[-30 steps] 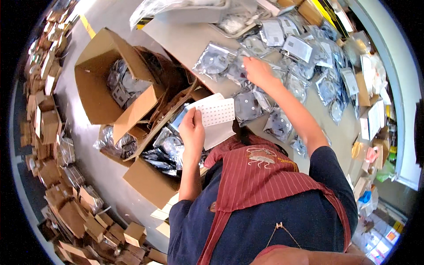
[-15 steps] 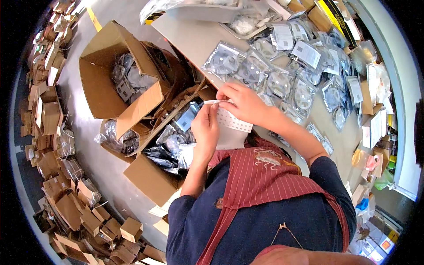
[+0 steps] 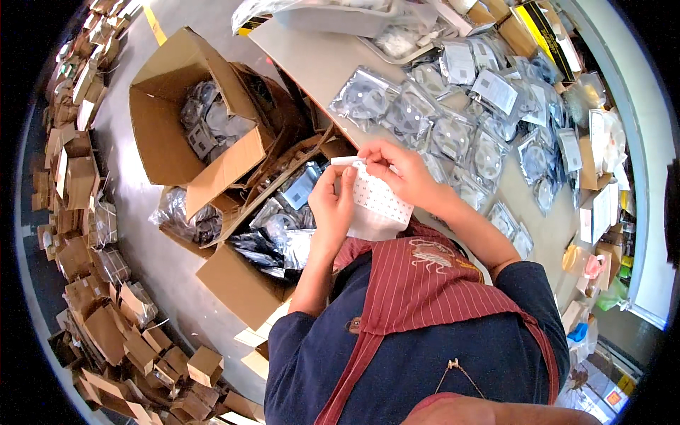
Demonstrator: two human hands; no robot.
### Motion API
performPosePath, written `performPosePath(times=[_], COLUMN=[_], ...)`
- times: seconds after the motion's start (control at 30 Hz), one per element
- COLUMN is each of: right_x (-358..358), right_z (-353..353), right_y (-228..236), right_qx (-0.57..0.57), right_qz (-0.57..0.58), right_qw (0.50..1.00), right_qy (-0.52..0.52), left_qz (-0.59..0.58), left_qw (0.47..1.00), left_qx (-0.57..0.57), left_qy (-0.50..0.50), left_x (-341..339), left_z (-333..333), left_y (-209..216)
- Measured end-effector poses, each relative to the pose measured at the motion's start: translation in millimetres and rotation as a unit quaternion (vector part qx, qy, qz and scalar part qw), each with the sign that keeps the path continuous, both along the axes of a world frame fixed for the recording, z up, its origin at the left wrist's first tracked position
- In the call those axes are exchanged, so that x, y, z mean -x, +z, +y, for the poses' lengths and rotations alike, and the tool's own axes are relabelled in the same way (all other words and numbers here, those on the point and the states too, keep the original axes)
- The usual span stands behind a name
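Note:
A white sheet of small printed labels (image 3: 383, 201) hangs in front of my chest, its top edge curled over. My left hand (image 3: 331, 211) grips its upper left side with thumb and fingers. At the upper right of the sheet, my right hand (image 3: 405, 172) has its fingers pinched on it; whether a single label is between the fingertips is too small to tell. Just beyond, on the table (image 3: 301, 53), lie several clear bags with grey round parts (image 3: 450, 134). Below and left of my left hand, an open carton (image 3: 244, 287) holds more bagged parts (image 3: 281, 225).
A tall open cardboard box (image 3: 161, 134) with bagged parts stands on the floor to the left. Many small cartons (image 3: 92, 290) line the far left. A plastic-draped tray (image 3: 340, 21) sits at the table's far end. Boxes and bags (image 3: 595, 212) crowd the right side.
The label sheet has shifted slightly to the right and down, and its rolled top edge shows more. My right hand has moved a little right and down, with its fingers repositioned.

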State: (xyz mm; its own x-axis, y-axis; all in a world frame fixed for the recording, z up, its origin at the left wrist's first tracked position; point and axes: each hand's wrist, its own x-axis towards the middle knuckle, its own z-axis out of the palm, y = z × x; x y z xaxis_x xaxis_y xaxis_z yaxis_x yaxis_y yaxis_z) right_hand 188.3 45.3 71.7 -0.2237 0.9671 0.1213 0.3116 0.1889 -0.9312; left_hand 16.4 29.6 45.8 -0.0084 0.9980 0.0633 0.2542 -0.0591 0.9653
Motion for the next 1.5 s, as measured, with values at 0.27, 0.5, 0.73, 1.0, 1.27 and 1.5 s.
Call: performPosePath(times=[0.27, 0.5, 0.73, 1.0, 1.27, 1.5], right_x=[0, 9, 15, 15, 15, 10], right_z=[6, 1, 1, 4, 11, 31], right_y=[12, 17, 11, 5, 1, -8], right_qx=[-0.059, -0.21, -0.301, -0.317, -0.321, -0.302], right_qz=[-0.127, -0.253, -0.297, -0.304, -0.32, -0.29], right_qw=[0.989, 0.944, 0.906, 0.898, 0.891, 0.908], right_qy=[0.037, 0.002, -0.02, -0.023, -0.012, 0.022], left_qz=[0.076, 0.081, 0.046, 0.002, -0.035, -0.051], left_qw=[0.992, 0.995, 0.998, 1.0, 0.998, 0.994], left_qx=[-0.098, -0.064, -0.035, 0.025, 0.055, 0.093], left_qy=[-0.007, 0.003, 0.023, 0.012, 0.006, 0.009], left_x=[-3, -4, -3, -2, 0, 12], left_z=[4, 3, 9, 13, 18, 31], left_y=[8, 7, 3, 4, -8, -38])
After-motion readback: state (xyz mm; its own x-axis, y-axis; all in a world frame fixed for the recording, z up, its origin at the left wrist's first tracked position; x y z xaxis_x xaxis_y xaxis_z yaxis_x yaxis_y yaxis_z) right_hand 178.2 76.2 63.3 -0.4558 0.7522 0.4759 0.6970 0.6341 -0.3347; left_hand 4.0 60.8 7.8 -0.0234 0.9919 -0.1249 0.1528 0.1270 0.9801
